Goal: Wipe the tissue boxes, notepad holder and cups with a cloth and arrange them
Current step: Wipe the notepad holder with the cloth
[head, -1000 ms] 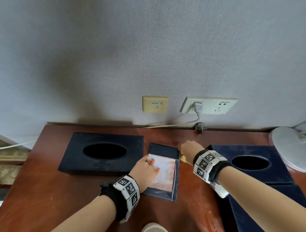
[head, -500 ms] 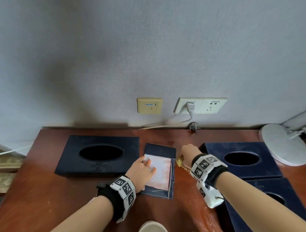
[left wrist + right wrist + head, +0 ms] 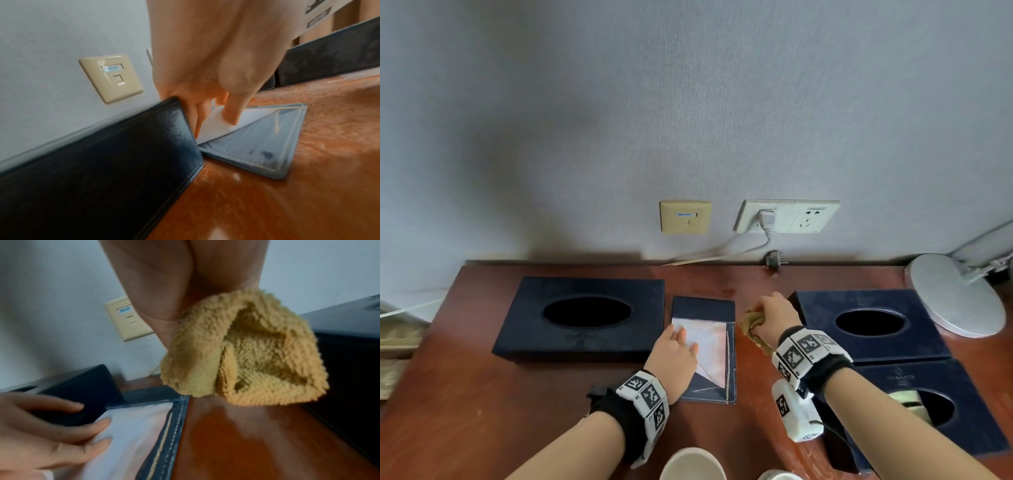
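Just now the person's left hand lies with straight fingers flat on the white paper of the notepad holder, a dark blue leather pad that rests on the reddish-brown surface between two tissue boxes; this grip is relaxed and closes on nothing, it only presses the sheet down. The right hand hovers just beside the holder's right edge, its fingers curled tight round a bunched mustard-yellow cloth, which hangs below the fist close above the wood. The left tissue box, dark navy with an oval opening, sits touching or nearly touching the holder's left side. A second tissue box stands to the right, near the right wrist, and a third tissue box lies in front of it under the right forearm, with something pale inside its opening. Two white cups show at the bottom edge of the head view, cut off. On the grey wall behind are a beige data socket and a white power outlet with a plug in it, and a white lamp base stands at the far right
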### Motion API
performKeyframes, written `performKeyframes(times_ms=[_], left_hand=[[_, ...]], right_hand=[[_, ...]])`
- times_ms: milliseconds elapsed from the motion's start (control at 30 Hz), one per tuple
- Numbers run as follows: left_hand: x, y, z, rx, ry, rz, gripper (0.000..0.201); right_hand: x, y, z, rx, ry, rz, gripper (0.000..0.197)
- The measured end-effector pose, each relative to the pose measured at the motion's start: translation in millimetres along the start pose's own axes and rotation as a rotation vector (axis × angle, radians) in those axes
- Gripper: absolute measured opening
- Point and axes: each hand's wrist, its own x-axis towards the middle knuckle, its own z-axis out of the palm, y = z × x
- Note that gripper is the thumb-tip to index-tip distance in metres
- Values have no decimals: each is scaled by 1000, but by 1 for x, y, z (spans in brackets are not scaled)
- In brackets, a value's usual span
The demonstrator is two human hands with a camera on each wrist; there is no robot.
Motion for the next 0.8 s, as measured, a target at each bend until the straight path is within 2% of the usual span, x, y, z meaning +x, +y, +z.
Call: performKeyframes(times_ms=[100, 200, 300, 500, 667, 800], left_hand=[[2, -4, -2, -51, 19, -3, 43], [3, -7, -3, -66, 25, 1, 42], [5, -6, 1, -63, 26, 3, 42], [5, -4, 2, -47, 33, 12, 45], [3, -5, 2, -51, 30, 14, 48], [4, -8, 2, -35, 4, 49, 73]], right_hand=[[5, -21, 4, 16, -19, -91, 24], [5, -35, 9, -54, -125, -109, 31], [-8, -33, 13, -171, -212, -127, 32], [-29, -19, 20, -234, -356, -173, 30], [-14, -20, 10, -191, -184, -132, 28], [-25, -25, 30, -200, -190, -191, 31]])
